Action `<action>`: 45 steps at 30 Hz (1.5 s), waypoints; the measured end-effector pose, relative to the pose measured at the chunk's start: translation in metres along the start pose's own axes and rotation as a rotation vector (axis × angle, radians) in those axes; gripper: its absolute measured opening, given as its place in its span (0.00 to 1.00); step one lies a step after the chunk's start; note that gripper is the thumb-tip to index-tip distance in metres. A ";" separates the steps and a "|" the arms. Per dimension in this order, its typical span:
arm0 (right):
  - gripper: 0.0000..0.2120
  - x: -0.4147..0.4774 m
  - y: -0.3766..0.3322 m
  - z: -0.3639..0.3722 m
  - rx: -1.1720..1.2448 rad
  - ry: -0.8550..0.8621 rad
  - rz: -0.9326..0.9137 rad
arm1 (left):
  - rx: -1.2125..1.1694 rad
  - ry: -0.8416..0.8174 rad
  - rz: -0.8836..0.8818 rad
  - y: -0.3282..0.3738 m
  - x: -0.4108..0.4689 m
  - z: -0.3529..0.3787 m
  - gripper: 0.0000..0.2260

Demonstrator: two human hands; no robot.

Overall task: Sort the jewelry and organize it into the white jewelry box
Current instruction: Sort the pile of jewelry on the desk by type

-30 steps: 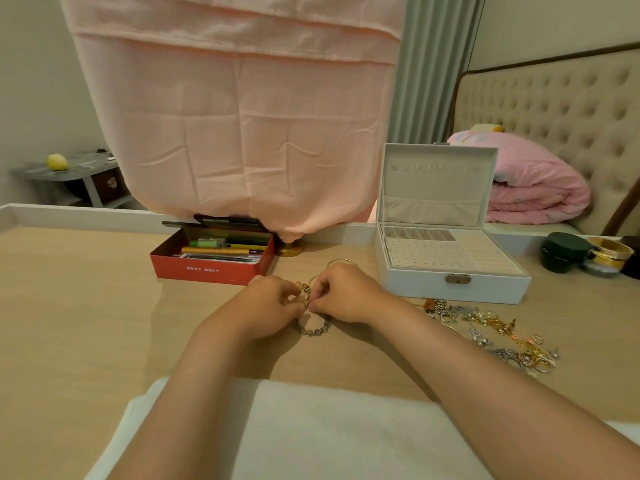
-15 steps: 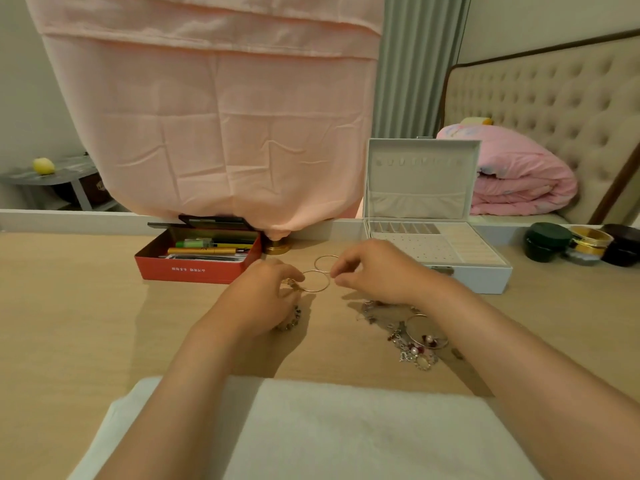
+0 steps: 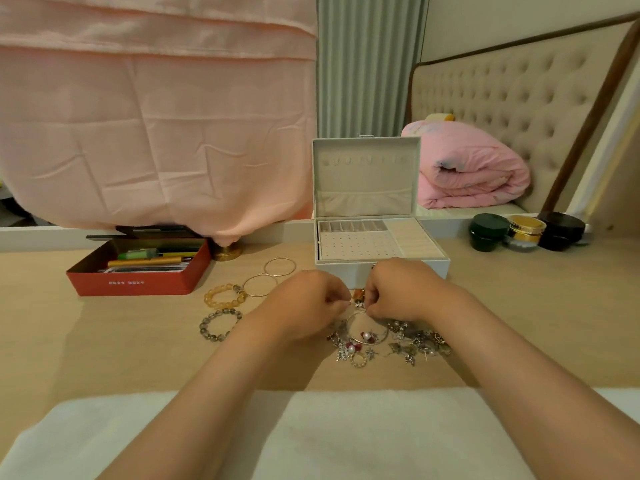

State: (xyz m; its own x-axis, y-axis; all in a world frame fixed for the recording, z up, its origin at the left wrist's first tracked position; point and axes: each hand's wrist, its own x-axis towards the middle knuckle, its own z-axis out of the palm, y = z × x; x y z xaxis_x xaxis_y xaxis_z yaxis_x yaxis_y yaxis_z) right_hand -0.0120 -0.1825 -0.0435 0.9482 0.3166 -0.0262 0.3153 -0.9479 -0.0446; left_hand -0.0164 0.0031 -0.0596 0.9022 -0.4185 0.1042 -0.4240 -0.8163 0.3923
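Note:
The white jewelry box (image 3: 381, 268) stands open at the back of the table, its lid upright and its trays showing nothing in them. Just in front of it my left hand (image 3: 308, 303) and my right hand (image 3: 401, 289) are curled toward each other, fingertips pinching a small amber-stoned piece (image 3: 358, 295) at the top of a tangled jewelry pile (image 3: 398, 342). A silver bangle with charms (image 3: 367, 332) lies in that pile. To the left lie an amber bead bracelet (image 3: 225, 295), a grey bead bracelet (image 3: 220, 324) and two gold bangles (image 3: 259, 285) (image 3: 280, 266).
A red tin of pens (image 3: 138, 271) sits at the back left under a hanging pink cloth (image 3: 156, 116). A gold base (image 3: 227, 252) stands beside it. Three jars (image 3: 488, 232) stand at the back right. A white cloth (image 3: 311, 434) covers the near edge.
Both hands left the gold bangles and bead bracelets, which now lie apart on the left, and came right to the tangled pile in front of the box.

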 end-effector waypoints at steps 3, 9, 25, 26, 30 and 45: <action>0.04 0.002 -0.001 0.000 -0.050 0.002 -0.024 | 0.024 -0.034 0.016 0.001 0.005 0.014 0.07; 0.06 0.008 0.006 0.004 0.103 -0.117 0.006 | -0.040 0.017 0.005 -0.008 0.000 0.018 0.08; 0.02 0.008 0.002 -0.015 0.942 0.119 0.033 | -0.912 0.201 -0.207 -0.005 -0.005 -0.015 0.03; 0.01 0.009 -0.003 -0.014 1.016 0.141 0.042 | -0.933 0.204 -0.216 -0.008 -0.007 -0.020 0.03; 0.02 0.010 -0.026 -0.006 1.130 0.147 0.053 | -0.897 0.177 -0.239 -0.024 -0.024 -0.039 0.04; 0.10 0.066 -0.115 0.023 0.598 0.114 0.133 | 0.097 0.004 -0.404 -0.109 -0.061 -0.052 0.16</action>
State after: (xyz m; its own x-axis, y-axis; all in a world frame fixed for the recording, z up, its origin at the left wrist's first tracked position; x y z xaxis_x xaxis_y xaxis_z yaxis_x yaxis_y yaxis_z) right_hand 0.0138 -0.0513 -0.0634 0.9865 0.1602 0.0351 0.1489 -0.7858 -0.6003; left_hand -0.0211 0.1379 -0.0611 0.9978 -0.0559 -0.0369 -0.0415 -0.9484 0.3144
